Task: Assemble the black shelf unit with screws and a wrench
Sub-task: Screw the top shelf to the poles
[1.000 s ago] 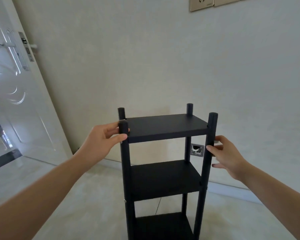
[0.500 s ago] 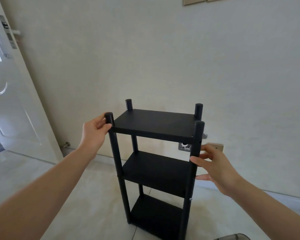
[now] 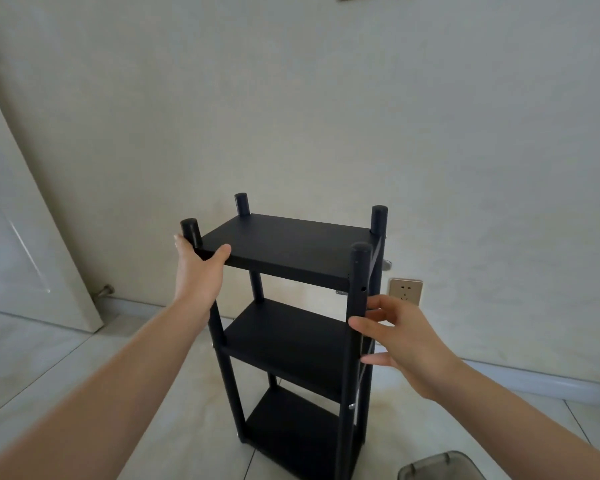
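Note:
The black shelf unit stands upright on the tiled floor near the wall, with three boards between four round posts. My left hand grips its near left corner, thumb lying on the top board and fingers round the post. My right hand holds the near right post below the top board, thumb in front and fingers reaching behind it. A silver screw head shows low on that post. No wrench is in sight.
A white door stands open at the left with a doorstop at its foot. A wall socket sits behind the shelf's right side. A grey translucent container lid lies on the floor at bottom right.
The shelf unit has turned and now shows more of its top board; my view has dropped lower. My left thumb has moved onto the top board. My right hand stays on the near right post.

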